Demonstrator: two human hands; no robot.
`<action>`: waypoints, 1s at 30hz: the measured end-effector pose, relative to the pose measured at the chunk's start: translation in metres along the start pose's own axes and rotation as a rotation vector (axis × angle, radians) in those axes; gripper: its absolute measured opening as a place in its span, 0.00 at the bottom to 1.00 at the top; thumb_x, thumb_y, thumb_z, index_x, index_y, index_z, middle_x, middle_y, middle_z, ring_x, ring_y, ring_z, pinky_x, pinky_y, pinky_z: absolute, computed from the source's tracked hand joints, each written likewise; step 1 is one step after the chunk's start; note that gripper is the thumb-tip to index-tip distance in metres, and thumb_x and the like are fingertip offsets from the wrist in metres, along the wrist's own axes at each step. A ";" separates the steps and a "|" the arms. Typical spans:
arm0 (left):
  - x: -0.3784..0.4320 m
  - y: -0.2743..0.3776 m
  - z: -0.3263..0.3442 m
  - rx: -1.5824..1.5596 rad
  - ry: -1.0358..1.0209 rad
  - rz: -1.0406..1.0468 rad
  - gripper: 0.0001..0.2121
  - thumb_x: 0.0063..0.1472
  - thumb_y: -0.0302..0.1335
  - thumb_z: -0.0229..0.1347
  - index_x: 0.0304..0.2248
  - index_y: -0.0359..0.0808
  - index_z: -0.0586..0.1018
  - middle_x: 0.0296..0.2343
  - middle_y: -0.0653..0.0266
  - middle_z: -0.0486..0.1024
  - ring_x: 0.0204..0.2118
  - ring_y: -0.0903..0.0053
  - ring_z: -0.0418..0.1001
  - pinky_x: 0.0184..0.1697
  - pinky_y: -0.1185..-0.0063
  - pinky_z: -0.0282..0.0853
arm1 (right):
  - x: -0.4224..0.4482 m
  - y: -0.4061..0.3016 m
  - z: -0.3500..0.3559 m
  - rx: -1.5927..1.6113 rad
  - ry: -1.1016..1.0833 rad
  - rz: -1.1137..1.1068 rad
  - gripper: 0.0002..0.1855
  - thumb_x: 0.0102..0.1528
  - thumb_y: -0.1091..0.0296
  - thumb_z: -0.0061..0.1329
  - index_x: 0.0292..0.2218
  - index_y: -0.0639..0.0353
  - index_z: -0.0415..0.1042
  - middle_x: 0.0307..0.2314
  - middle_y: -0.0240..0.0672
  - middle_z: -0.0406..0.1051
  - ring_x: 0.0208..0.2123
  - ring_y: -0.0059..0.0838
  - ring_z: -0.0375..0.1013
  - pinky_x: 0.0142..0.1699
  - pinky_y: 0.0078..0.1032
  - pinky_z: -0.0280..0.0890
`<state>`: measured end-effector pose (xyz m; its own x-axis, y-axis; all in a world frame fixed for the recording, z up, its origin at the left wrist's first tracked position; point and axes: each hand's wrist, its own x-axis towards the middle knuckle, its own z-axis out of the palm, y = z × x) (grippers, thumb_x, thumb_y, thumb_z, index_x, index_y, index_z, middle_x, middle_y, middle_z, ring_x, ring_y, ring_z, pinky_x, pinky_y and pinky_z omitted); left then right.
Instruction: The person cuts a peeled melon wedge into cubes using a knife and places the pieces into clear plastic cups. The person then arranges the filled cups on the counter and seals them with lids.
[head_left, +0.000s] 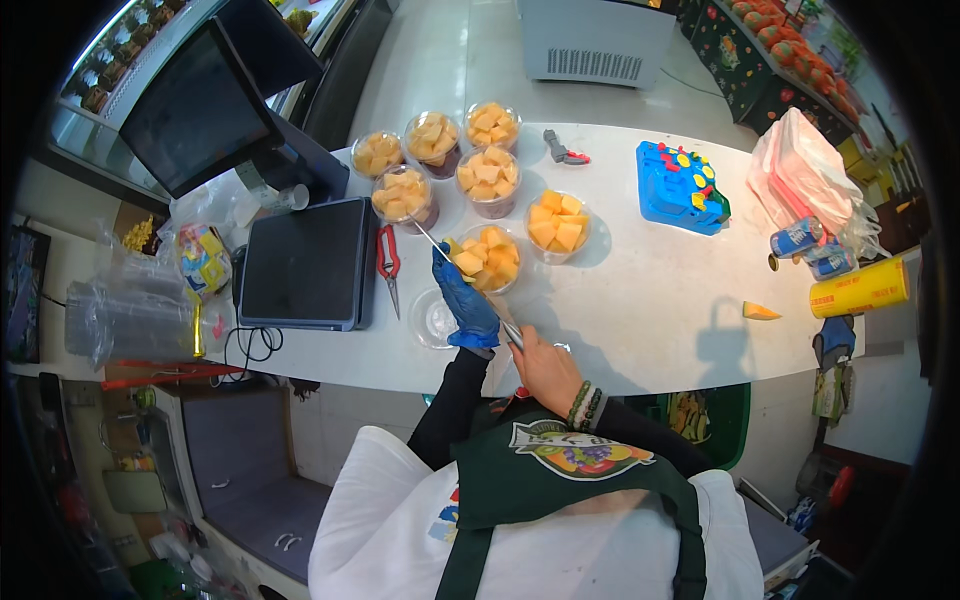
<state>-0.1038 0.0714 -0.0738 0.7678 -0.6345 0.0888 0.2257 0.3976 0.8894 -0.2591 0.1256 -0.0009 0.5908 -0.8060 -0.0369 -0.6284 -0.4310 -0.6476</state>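
My left hand (466, 304), in a blue glove, holds a piece of orange melon (466, 262) against the near plastic cup of melon chunks (496, 259). Bare, my right hand (546, 367) grips the handle of a long knife (510, 330); its blade runs up past the gloved fingers and is partly hidden. Another filled cup (556, 225) stands just right of the near one. Several more cups of melon chunks (489, 176) are grouped beyond my hands. An empty clear plastic cup or lid (433, 319) lies left of my gloved hand.
Red-handled snips (388, 262) lie beside a dark flat-screened device (307, 266). A monitor (202, 112) stands at the left. Farther right are a blue plastic toy (679, 187), a melon wedge (760, 310), drink cans (796, 237) and a yellow roll (860, 287).
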 end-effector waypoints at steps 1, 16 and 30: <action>-0.001 -0.002 0.001 0.011 0.006 0.005 0.24 0.69 0.39 0.37 0.58 0.33 0.58 0.55 0.58 0.59 0.58 0.70 0.57 0.61 0.74 0.51 | 0.003 0.002 0.003 0.016 0.017 -0.003 0.13 0.59 0.62 0.43 0.36 0.63 0.58 0.20 0.50 0.71 0.21 0.54 0.70 0.25 0.45 0.64; -0.012 0.051 0.026 0.224 -0.159 0.300 0.25 0.68 0.40 0.35 0.60 0.36 0.54 0.61 0.59 0.48 0.64 0.70 0.46 0.66 0.69 0.40 | -0.031 0.042 -0.054 0.368 0.172 0.023 0.11 0.58 0.65 0.46 0.39 0.61 0.64 0.18 0.48 0.68 0.23 0.52 0.70 0.26 0.39 0.63; -0.270 -0.043 0.187 0.170 -1.489 -1.325 0.29 0.66 0.51 0.37 0.58 0.37 0.61 0.50 0.62 0.66 0.54 0.76 0.62 0.55 0.75 0.59 | -0.248 0.093 -0.107 0.261 1.197 0.733 0.14 0.60 0.66 0.45 0.44 0.63 0.69 0.20 0.41 0.69 0.18 0.29 0.70 0.25 0.24 0.61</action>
<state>-0.4332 0.1016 -0.0519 -0.8259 -0.4128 -0.3840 0.0115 -0.6932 0.7206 -0.5186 0.2419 0.0293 -0.6800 -0.7177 0.1497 -0.4124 0.2056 -0.8875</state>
